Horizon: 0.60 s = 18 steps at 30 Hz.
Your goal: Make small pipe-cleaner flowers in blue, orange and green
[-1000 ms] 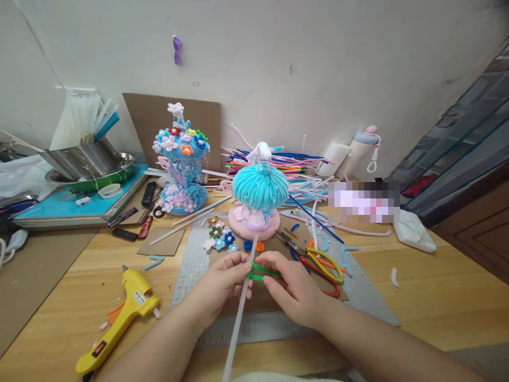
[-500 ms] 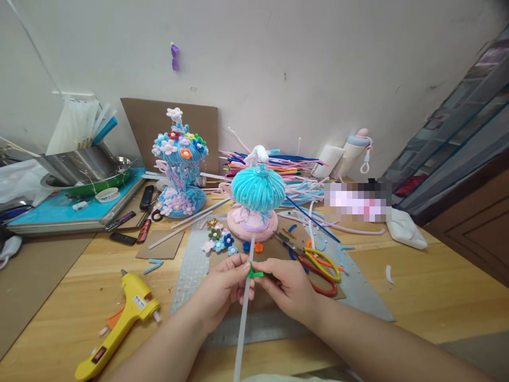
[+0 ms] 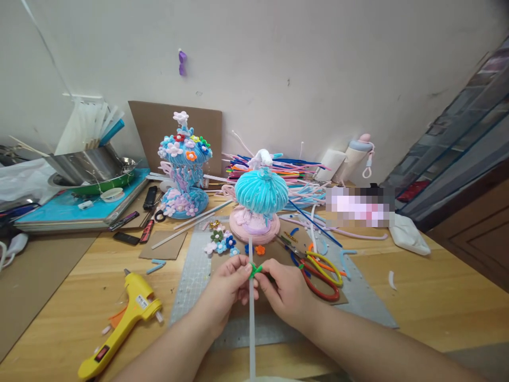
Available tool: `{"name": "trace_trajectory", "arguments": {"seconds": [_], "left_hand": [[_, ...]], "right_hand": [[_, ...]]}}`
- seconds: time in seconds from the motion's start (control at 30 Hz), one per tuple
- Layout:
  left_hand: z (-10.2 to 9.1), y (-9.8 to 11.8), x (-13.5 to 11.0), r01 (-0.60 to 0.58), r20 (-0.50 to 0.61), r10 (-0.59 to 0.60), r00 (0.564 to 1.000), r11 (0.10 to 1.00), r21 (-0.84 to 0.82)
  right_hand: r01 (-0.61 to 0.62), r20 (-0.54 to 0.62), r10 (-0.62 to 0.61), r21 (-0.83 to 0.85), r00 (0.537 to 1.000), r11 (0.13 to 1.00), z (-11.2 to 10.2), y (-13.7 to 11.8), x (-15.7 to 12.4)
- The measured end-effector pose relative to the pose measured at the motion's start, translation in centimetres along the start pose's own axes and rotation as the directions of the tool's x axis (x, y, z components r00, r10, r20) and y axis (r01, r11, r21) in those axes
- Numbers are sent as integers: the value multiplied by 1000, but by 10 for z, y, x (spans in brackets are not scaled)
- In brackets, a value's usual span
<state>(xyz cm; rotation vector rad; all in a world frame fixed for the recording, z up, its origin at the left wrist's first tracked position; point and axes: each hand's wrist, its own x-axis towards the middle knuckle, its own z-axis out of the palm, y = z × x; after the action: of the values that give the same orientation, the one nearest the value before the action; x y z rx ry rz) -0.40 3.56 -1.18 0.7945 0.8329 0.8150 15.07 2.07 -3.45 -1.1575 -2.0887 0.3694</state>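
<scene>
My left hand and my right hand meet over a grey cutting mat. Both pinch a green pipe cleaner wound tightly round a translucent glue stick, which stands nearly upright between them. Just beyond the hands lies a blue pipe-cleaner dome on a pink base, with small pipe-cleaner flowers in front of it.
A yellow glue gun lies at the front left. Red and yellow scissors rest to the right of my hands. A decorated blue pipe-cleaner ornament, a heap of coloured pipe cleaners and a metal pot stand further back.
The long green loop sticking out to the right has been wound in to a small knot on the stick. My hands have drawn closer together and the stick has turned more upright.
</scene>
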Motion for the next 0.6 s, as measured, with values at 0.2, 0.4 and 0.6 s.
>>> {"name": "trace_trajectory", "arguments": {"seconds": [0.2, 0.4, 0.6], "left_hand": [[1, -1, -1, -34, -46, 38, 998, 996, 83], [-2, -6, 4, -68, -93, 85, 992, 983, 170], [-1, -3, 1, 3, -78, 7, 997, 991, 132]], "right_hand": [[-96, 100, 83, 132, 991, 987, -3, -3, 2], [-110, 167, 70, 248, 983, 962, -5, 0, 4], [0, 189, -18, 93, 982, 996, -14, 3, 3]]}}
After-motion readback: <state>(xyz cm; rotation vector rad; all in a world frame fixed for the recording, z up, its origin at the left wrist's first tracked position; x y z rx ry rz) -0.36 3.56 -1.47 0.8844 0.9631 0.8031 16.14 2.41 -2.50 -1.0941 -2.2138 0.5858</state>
